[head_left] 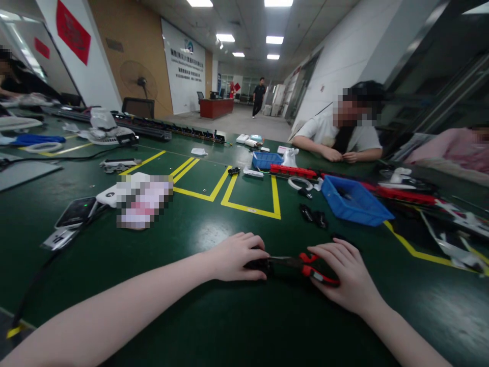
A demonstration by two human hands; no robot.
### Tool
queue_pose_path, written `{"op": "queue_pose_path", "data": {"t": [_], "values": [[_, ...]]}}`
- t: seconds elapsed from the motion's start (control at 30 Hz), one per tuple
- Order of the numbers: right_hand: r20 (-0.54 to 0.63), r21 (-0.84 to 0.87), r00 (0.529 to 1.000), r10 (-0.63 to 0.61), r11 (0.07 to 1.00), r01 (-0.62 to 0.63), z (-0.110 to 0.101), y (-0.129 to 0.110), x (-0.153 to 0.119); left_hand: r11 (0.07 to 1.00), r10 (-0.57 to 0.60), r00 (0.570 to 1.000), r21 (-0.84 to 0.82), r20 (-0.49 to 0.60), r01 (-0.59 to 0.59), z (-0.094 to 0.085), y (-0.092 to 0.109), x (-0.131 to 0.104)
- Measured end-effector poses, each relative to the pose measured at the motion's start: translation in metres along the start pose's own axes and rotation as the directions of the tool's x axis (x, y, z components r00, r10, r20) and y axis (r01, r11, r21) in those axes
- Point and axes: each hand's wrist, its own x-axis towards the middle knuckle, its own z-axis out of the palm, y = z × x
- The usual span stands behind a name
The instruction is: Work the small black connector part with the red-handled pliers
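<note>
Red-handled long-nose pliers [308, 266] are held low over the green table by my right hand [349, 275], its fingers closed around the handles. Their slim metal jaws point left and meet a small black piece [260, 264]. My left hand [240, 257] pinches that black piece between thumb and fingers. Most of it is hidden, so its kind is unclear. Just beyond my right hand lies a bundled black cable [314, 216], and a dark object partly shows behind its fingers.
A blue bin [353, 201] stands to the right, with a smaller blue tray [267, 160] farther back. Yellow tape [250, 210] marks the green table [198, 316]. To the left lie a phone [143, 206] and a black device [76, 211] with a cable. A person [340, 130] sits across.
</note>
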Motion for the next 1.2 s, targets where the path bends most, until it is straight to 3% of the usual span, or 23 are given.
{"op": "queue_pose_path", "data": {"t": [0.37,0.63,0.97,1.2], "values": [[0.02,-0.003,0.999,0.039,0.999,-0.039,-0.007,-0.008,0.006,0.998,0.035,0.999,-0.044,-0.03,-0.037,-0.005,0.006,-0.001],[-0.006,-0.01,0.999,0.035,0.999,-0.035,-0.012,-0.014,0.006,0.967,-0.004,0.999,-0.254,-0.049,-0.009,-0.001,0.003,-0.002],[-0.046,-0.085,0.998,-0.052,0.995,0.048,-0.01,-0.015,0.001,0.952,-0.018,0.997,-0.306,-0.07,-0.004,-0.001,0.003,0.0],[-0.033,-0.111,0.999,0.004,0.994,-0.007,-0.009,-0.012,0.0,0.934,-0.058,0.996,-0.355,-0.07,0.029,0.0,0.002,0.002]]}}
